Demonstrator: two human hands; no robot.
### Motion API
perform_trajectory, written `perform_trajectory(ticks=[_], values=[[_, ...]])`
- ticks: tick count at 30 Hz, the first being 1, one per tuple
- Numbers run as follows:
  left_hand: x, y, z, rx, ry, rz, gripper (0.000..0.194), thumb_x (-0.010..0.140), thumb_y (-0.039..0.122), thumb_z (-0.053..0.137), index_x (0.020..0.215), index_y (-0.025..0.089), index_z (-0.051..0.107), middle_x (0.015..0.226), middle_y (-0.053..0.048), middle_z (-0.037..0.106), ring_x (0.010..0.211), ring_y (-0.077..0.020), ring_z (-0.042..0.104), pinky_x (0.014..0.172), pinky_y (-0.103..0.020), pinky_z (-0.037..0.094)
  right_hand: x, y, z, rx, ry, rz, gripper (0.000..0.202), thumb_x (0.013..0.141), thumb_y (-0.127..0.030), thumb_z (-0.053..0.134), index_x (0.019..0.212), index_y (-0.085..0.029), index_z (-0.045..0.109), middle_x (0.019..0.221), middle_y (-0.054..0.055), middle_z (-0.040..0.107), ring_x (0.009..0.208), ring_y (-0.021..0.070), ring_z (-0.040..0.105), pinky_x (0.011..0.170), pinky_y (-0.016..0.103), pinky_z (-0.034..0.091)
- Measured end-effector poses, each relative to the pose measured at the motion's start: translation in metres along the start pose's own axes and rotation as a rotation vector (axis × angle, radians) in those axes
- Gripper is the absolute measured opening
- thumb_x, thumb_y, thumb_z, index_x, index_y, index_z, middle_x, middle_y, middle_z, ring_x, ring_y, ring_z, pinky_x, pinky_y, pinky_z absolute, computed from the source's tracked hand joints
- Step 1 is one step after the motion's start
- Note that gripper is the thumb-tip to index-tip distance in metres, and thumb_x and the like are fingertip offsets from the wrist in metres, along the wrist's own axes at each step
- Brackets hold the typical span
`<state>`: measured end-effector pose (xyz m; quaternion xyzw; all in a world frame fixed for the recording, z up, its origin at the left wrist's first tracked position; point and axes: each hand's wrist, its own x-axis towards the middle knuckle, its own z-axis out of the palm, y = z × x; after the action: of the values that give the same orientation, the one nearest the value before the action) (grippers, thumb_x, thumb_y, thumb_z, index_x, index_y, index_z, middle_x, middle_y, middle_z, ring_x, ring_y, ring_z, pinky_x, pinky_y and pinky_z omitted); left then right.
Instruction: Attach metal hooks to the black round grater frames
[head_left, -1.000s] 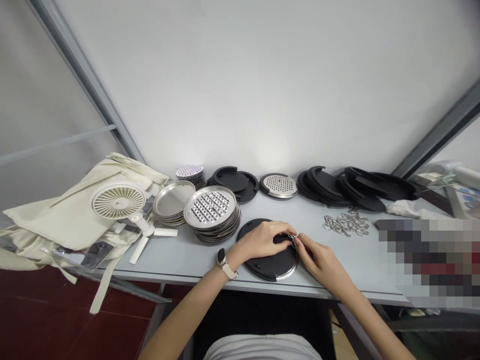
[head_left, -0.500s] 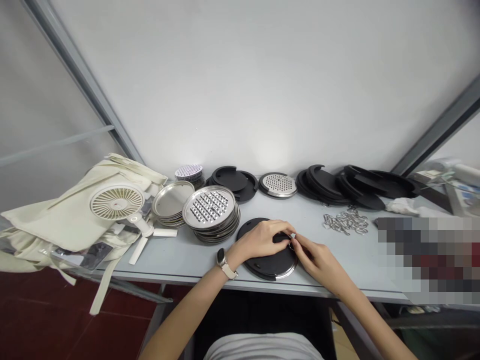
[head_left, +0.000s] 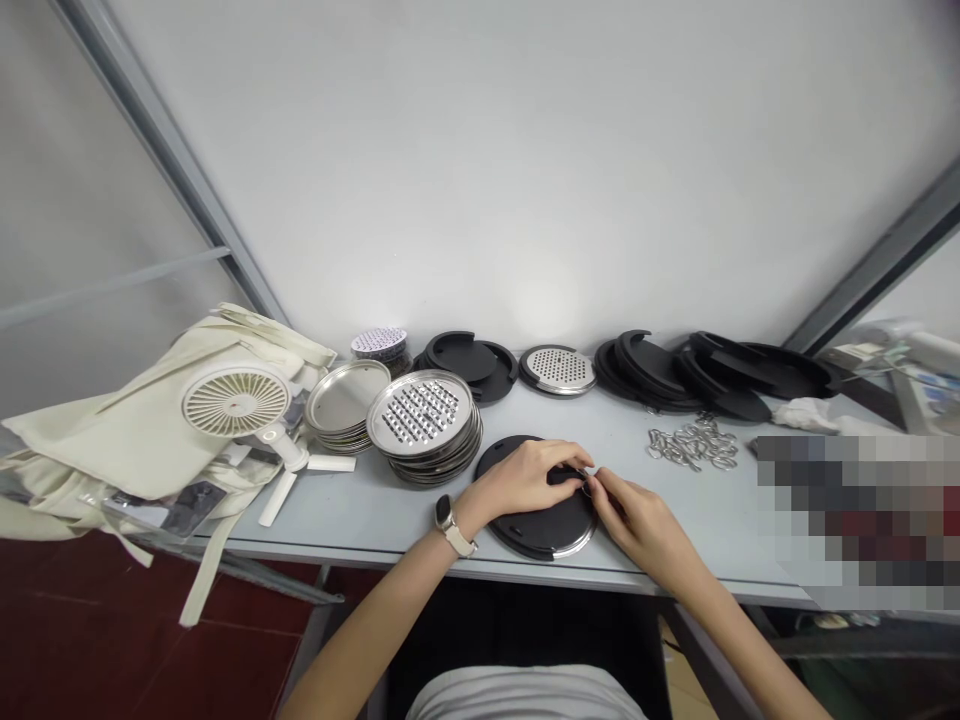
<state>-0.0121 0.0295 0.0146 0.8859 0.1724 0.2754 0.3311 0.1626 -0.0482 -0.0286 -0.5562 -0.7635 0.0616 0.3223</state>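
Note:
A round black disc (head_left: pixel 536 525) with a silvery rim showing at its lower right lies near the table's front edge. My left hand (head_left: pixel 529 480) rests on top of it, thumb and fingers curled together near the disc's right side around something dark and small. Close against those fingertips, my right hand (head_left: pixel 626 515) pinches a small metal ring (head_left: pixel 586 487) at the disc's right edge. To the right lies a pile of metal clips (head_left: pixel 694 443). A stack of round grater plates (head_left: pixel 421 420) stands left of the disc.
Plain metal discs (head_left: pixel 347 400), a white fan (head_left: pixel 238 403) and a cream cloth bag (head_left: pixel 142 420) are on the left. Black round holders (head_left: pixel 652 370) and a perforated disc (head_left: pixel 559 369) line the wall. A pixelated area covers the right side.
My right hand's fingertips have shifted very slightly at the ring. The view has moved a little; my left hand stays on the disc.

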Motion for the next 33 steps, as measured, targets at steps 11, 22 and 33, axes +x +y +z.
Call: perform_trajectory(ticks=[11, 22, 33], values=[[-0.0002, -0.0004, 0.0013, 0.009, -0.037, -0.002, 0.025, 0.085, 0.012, 0.051, 0.108, 0.017, 0.057, 0.102, -0.005, 0.066, 0.095, -0.0151, 0.062, 0.087, -0.026, 0.047, -0.0014, 0.0012, 0.0018, 0.049, 0.06, -0.007, 0.021, 0.095, -0.028, 0.037, 0.076, -0.022, 0.041, 0.059, -0.003, 0.049, 0.049, 0.0118, 0.048, 0.049, 0.022, 0.035], [0.0004, 0.0018, -0.0011, 0.129, -0.012, 0.061, 0.021, 0.085, 0.014, 0.051, 0.105, 0.017, 0.057, 0.104, -0.006, 0.061, 0.102, -0.0183, 0.056, 0.092, -0.03, 0.044, 0.0001, 0.0009, -0.0006, 0.137, -0.022, 0.096, 0.024, 0.096, -0.032, 0.034, 0.074, -0.023, 0.038, 0.058, -0.004, 0.045, 0.048, 0.0114, 0.045, 0.049, 0.023, 0.032], [-0.0002, 0.0012, 0.0004, 0.108, -0.007, 0.034, 0.021, 0.085, 0.013, 0.051, 0.105, 0.018, 0.057, 0.103, -0.005, 0.062, 0.097, -0.0171, 0.058, 0.089, -0.029, 0.045, 0.0029, 0.0009, -0.0033, 0.21, -0.138, 0.153, 0.027, 0.097, -0.035, 0.031, 0.076, -0.023, 0.042, 0.057, -0.005, 0.044, 0.049, 0.0116, 0.043, 0.052, 0.022, 0.032]])
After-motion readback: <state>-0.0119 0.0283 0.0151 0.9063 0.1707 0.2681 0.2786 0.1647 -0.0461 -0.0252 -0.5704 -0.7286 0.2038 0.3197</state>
